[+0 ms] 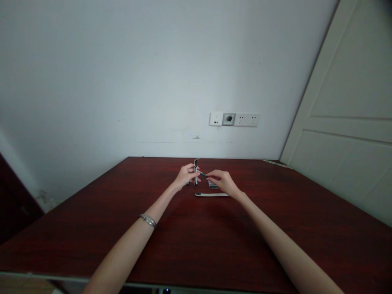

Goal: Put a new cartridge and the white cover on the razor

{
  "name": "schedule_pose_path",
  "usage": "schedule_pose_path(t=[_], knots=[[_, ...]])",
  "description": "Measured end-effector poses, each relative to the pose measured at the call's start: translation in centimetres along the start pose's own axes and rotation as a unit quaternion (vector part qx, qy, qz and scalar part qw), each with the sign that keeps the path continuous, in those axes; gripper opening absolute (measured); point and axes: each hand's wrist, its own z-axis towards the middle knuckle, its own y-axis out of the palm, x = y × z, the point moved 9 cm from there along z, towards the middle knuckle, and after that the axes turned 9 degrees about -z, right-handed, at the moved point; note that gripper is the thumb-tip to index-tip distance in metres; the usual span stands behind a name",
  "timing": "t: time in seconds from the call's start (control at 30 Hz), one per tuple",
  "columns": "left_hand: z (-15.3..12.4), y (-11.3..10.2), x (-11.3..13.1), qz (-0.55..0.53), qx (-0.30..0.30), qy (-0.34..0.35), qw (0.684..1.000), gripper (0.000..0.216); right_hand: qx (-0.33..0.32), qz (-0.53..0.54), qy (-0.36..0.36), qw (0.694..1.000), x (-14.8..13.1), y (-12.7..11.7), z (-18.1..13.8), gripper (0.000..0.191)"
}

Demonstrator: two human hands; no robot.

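Observation:
My left hand (pixel 185 175), closed, grips a narrow black-and-white piece (pixel 196 176) that stands upright with a bent top end. From the right, my right hand (pixel 223 181) pinches a thin dark green stick (pixel 203 174) between thumb and fingers. The stick's far tip reaches the left fingertips beside the upright piece; whether it touches the piece I cannot tell. Under the right hand lies a small flat grey item (pixel 213 185), partly covered. A long white strip (pixel 212 194) with a dark end rests nearer to me, its right end hidden by my right wrist.
Both forearms reach over a dark red wooden table (pixel 122 241). Its back edge meets a white wall bearing a row of sockets (pixel 240 119). A pale panelled door (pixel 346 122) stands at the right. A small dark object (pixel 188 183) shows beside my left hand.

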Motion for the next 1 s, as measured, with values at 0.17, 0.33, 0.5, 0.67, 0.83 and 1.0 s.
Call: schedule_pose_path(t=[0.17, 0.33, 0.5, 0.67, 0.83, 1.0], knots=[[0.0, -0.1, -0.2, -0.003, 0.003, -0.006, 1.0, 0.033, 0.013, 0.007, 0.0, 1.0, -0.2, 0.1, -0.1, 0.022], [-0.1, 0.0, -0.5, 0.0, 0.0, -0.01, 1.0, 0.033, 0.042, 0.018, 0.01, 0.999, -0.3, -0.3, -0.1, 0.02], [-0.1, 0.0, -0.2, 0.007, -0.003, -0.017, 1.0, 0.035, 0.057, 0.068, 0.066, 0.994, 0.8, -0.4, -0.2, 0.021], [0.1, -1.1, 1.4, 0.05, 0.018, 0.01, 0.999, 0.037, 0.085, 0.209, 0.205, 0.952, 3.9, -0.3, -0.5, 0.033], [0.2, -1.2, 1.0, 0.067, 0.018, 0.028, 0.997, 0.037, 0.127, 0.335, 0.252, 0.899, 5.7, -0.2, 0.1, 0.031], [-0.3, 0.2, 0.2, 0.075, -0.009, 0.054, 0.996, 0.032, 0.125, 0.404, 0.279, 0.862, 5.9, 0.5, 0.7, 0.027]])
